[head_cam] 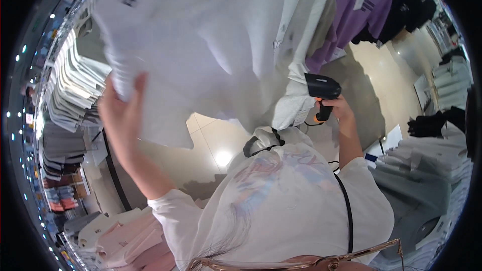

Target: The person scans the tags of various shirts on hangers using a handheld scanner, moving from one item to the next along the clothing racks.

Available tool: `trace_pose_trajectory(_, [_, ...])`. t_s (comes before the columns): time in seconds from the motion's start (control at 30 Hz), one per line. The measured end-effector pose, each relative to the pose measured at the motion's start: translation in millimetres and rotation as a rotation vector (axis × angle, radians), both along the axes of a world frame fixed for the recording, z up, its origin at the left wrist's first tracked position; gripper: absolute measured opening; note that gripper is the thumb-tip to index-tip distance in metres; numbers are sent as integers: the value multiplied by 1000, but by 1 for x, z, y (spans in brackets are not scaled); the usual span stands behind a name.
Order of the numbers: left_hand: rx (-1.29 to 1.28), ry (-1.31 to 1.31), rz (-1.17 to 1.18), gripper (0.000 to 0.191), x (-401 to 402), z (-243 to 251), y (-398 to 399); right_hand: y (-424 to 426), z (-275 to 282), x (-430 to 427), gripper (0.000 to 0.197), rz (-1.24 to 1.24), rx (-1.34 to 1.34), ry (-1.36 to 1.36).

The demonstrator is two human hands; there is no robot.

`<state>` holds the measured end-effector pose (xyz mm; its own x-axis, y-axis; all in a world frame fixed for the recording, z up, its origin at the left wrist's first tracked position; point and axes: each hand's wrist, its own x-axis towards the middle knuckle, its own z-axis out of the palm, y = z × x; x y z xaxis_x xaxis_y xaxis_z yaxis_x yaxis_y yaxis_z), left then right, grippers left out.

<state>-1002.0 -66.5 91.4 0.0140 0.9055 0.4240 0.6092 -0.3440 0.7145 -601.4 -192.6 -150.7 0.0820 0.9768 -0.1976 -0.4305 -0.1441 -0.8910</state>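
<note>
A white T-shirt [196,45] with dark lettering hangs in front of me and fills the upper middle. My left hand [122,105], blurred, grips its left edge between thumb and fingers. On the other side, my right hand [340,107] is wrapped around the handle of a black and orange handheld barcode scanner [323,86]. The scanner's head points left at a bunched white cloth part [292,111] with a small printed label. Whether the scanner touches this cloth I cannot tell.
Beyond the scanner hang a purple T-shirt [352,11] with a tag and black garments [408,11]. Racks of grey and white clothes [71,86] line the left. Pink shirts [131,237] lie low left, grey-green garments [410,188] at right. A black cord [346,203] runs along my right side.
</note>
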Motion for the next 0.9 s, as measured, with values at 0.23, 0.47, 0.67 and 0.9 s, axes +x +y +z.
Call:
trace_pose_trajectory(0.23, [-590,-132,-633,40,66,-130,-40,-43,16,-21,73,47,356,-96])
trace_pose_trajectory(0.47, [-1011,-451,-962,69,120,-209,-82,-55,44,-56,75,298,372,-356])
trace_pose_trajectory(0.67, [-898,-390,-923,55,153,-213,-97,-61,51,-44,60,252,287,-196])
trace_pose_trajectory(0.9, [-963,-540,-416,36,216,-239,-119,-98,49,19,41,-77,-261,-572])
